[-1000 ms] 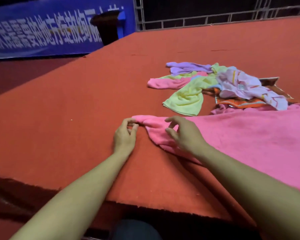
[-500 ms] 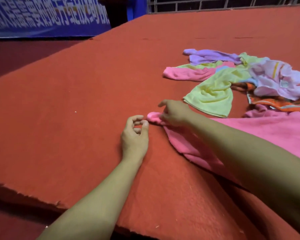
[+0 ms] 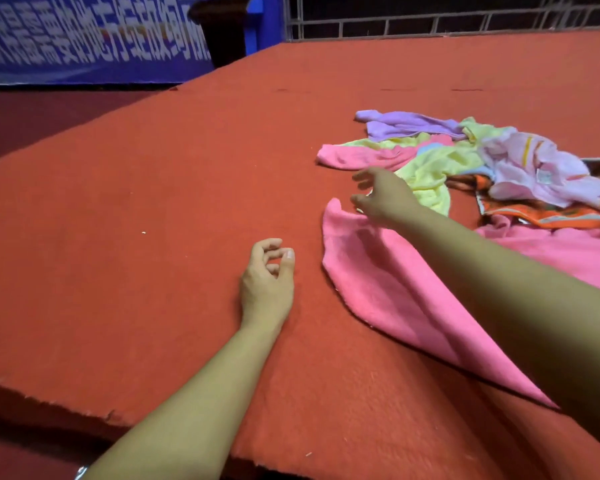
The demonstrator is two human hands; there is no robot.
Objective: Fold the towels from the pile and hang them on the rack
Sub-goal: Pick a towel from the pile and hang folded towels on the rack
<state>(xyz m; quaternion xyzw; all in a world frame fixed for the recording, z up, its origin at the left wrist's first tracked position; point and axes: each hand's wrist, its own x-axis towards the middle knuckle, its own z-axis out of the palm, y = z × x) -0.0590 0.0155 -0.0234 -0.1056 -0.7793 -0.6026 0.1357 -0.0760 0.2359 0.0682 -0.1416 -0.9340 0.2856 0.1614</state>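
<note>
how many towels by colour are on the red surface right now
pink: 2, the big pink towel in front and a smaller pink towel in the pile
purple: 1, purple towel
yellow-green: 1, yellow-green towel
pale lilac with stripes: 1, lilac striped towel
orange patterned: 1, orange towel
total: 6 that show; more may lie hidden underneath

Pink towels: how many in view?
2. The big pink towel lies spread at the near right, under the right hand. A small one sits at the pile's left edge. More may be buried in the pile.
</note>
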